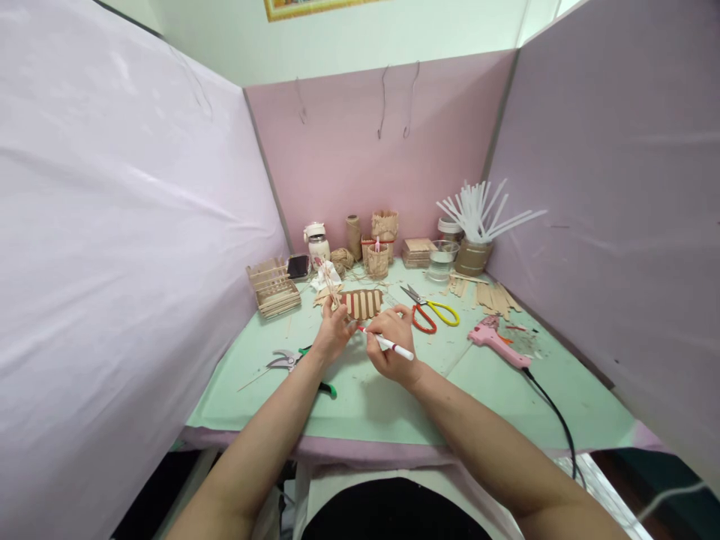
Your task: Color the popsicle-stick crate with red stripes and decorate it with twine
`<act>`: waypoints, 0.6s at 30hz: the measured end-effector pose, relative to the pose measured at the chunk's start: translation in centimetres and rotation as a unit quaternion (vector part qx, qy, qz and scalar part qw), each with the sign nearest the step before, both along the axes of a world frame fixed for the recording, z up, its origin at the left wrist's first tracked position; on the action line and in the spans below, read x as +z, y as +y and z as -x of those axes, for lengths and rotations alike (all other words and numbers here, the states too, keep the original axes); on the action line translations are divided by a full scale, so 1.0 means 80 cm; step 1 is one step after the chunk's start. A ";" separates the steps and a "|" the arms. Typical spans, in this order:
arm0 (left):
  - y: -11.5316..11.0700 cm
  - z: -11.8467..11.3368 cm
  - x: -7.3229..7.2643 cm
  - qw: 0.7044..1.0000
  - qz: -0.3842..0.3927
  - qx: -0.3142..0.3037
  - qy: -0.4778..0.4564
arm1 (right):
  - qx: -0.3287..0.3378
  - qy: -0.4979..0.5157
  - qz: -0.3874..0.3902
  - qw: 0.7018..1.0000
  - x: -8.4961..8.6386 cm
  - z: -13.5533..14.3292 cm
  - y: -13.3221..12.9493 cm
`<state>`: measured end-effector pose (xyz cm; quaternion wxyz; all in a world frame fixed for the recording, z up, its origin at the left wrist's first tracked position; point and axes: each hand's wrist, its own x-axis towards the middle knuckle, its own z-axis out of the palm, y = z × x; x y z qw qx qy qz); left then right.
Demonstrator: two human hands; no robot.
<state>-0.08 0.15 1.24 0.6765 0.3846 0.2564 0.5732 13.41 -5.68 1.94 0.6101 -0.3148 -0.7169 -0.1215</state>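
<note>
My right hand (394, 341) is closed around a white marker (391, 346), whose red end points left toward my other hand. My left hand (335, 330) grips the near left side of a striped craft-stick piece (365, 303), with pale and brown bands and some red at its left. Thin pale strands rise above the left fingers; what they are fixed to is hidden. Just past my right hand lie scissors (426, 306) with one red and one yellow handle. Green-handled pruning shears (288, 359) lie partly under my left forearm.
A pink glue gun (498, 341) with a black cord lies at right. Loose craft sticks (490, 294), a water cup (442, 262) and a pot of white glue sticks (474, 251) stand behind it. At left are a stick basket (274, 289), phone (298, 266) and bottle (318, 246).
</note>
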 end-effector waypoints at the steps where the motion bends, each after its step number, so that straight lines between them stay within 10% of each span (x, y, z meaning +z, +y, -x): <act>1: 0.000 0.000 0.001 1.000 0.002 -0.008 -0.003 | -0.001 0.001 -0.003 1.000 0.000 0.000 0.000; 18: -0.002 0.000 0.000 1.000 -0.001 -0.021 0.011 | -0.035 -0.014 0.028 0.999 -0.001 0.000 0.003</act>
